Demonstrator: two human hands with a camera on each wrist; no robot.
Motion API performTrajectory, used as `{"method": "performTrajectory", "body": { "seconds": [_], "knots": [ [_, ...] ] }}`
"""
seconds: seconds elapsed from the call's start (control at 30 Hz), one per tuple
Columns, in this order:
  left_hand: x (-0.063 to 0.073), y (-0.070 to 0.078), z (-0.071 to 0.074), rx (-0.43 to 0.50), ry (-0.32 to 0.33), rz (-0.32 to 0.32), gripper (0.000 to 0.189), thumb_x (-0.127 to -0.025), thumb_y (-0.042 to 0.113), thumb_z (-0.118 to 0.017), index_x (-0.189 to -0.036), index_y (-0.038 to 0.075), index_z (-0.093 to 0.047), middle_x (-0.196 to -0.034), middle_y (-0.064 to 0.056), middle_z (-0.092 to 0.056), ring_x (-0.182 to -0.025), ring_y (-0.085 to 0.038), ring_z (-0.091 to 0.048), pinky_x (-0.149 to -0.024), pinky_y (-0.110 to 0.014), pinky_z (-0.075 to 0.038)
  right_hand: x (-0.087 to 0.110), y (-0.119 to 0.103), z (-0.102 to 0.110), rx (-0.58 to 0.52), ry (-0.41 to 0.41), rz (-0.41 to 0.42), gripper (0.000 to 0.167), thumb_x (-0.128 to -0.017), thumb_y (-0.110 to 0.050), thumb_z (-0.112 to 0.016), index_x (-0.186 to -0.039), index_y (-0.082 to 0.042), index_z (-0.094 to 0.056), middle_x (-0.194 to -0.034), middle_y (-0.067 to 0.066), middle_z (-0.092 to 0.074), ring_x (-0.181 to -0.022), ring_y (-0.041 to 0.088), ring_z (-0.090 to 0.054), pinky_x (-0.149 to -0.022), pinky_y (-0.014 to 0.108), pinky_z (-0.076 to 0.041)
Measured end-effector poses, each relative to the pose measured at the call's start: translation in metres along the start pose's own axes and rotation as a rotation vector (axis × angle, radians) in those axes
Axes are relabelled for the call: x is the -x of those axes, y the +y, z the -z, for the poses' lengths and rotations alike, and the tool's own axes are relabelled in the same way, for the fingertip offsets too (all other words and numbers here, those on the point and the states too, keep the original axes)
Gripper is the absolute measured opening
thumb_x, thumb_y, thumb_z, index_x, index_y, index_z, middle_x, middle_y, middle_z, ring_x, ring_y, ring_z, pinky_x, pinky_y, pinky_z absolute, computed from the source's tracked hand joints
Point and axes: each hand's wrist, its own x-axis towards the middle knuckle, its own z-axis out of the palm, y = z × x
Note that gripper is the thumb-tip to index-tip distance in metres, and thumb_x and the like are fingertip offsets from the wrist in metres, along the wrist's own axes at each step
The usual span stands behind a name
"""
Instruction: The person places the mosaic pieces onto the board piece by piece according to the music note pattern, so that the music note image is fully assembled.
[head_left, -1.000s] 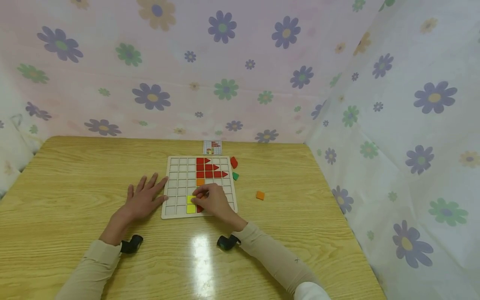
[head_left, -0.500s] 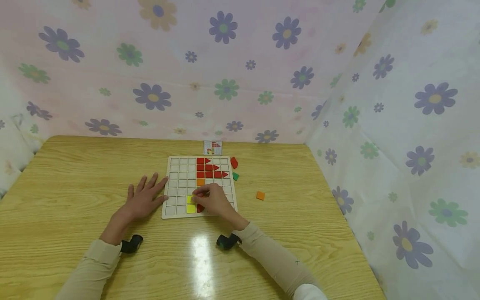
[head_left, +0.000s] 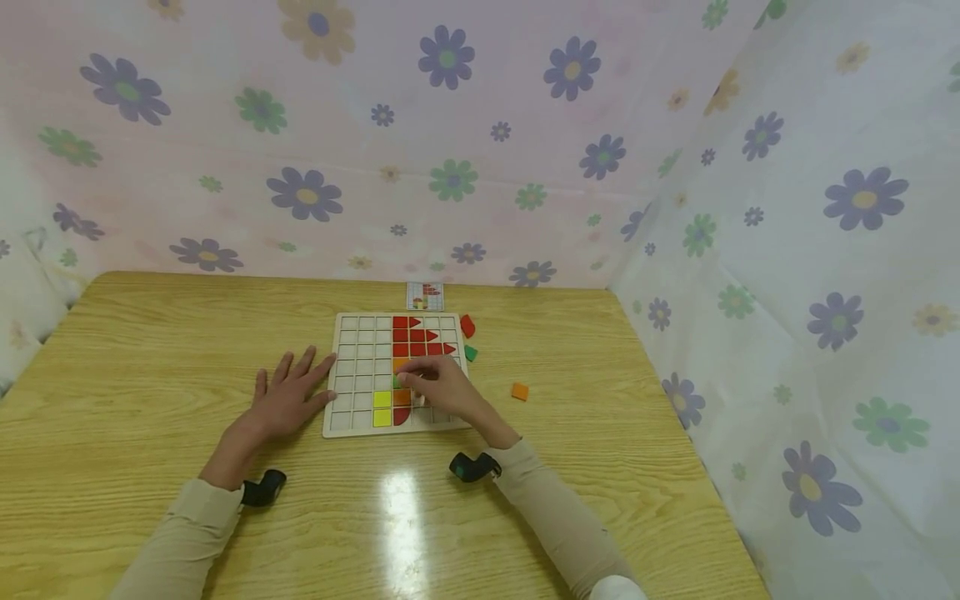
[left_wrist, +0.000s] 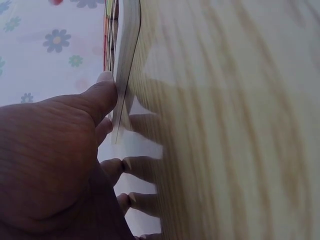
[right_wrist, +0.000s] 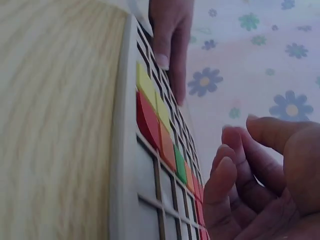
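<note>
My left hand (head_left: pixel 281 404) lies with fingers spread on the table, its thumb and index fingertip against the left edge of the wooden grid board (head_left: pixel 356 429). My right hand (head_left: pixel 444 387) hovers over the board's middle, thumb and fingers loosely bent, with nothing visible between them in the right wrist view. Near its fingertips sits a green tile (right_wrist: pixel 180 165), partly hidden in the head view. Below that are an orange tile (head_left: pixel 402 397) and a red rounded piece (head_left: pixel 401 416). Two yellow tiles (head_left: pixel 382 408) stand beside them. Rows of red squares ending in triangles (head_left: pixel 416 336) fill cells higher up.
A loose red piece (head_left: pixel 468 326) and a green piece (head_left: pixel 470 353) lie along the board's right edge. Farther right is an orange square (head_left: pixel 520 391). A small pattern card (head_left: pixel 425 296) lies behind the board, near the flowered cloth wall (head_left: pixel 480 217).
My right hand has moved slightly up and right, uncovering the lower orange tile, the red rounded piece and part of the green tile. My left hand stays in place.
</note>
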Motion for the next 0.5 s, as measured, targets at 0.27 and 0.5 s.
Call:
{"method": "performTrajectory", "body": {
  "seconds": [0.27,0.5],
  "knots": [
    [0.001,0.002,0.001,0.009,-0.003,-0.002,0.07,-0.106,0.041,-0.053,-0.162,0.009,-0.026,-0.167,-0.029,-0.005,-0.15,-0.057,0.007,-0.109,-0.079,0.011,0.009,0.018,0.033,0.128,0.033,0.021,0.021,-0.103,-0.015,-0.062,-0.115,-0.003,-0.075,-0.108,0.009,-0.074,-0.08,0.021,-0.066,-0.07,0.025,-0.053],
    [0.0,0.002,0.0,0.008,0.004,-0.006,0.069,-0.106,0.04,-0.053,-0.162,0.008,-0.027,-0.167,-0.029,-0.007,-0.15,-0.057,0.006,-0.108,-0.08,0.01,0.014,0.034,0.058,0.174,0.142,-0.037,0.018,-0.102,-0.011,-0.063,-0.111,-0.002,-0.076,-0.104,0.01,-0.074,-0.08,0.015,-0.064,-0.07,0.025,-0.052]
  ]
}}
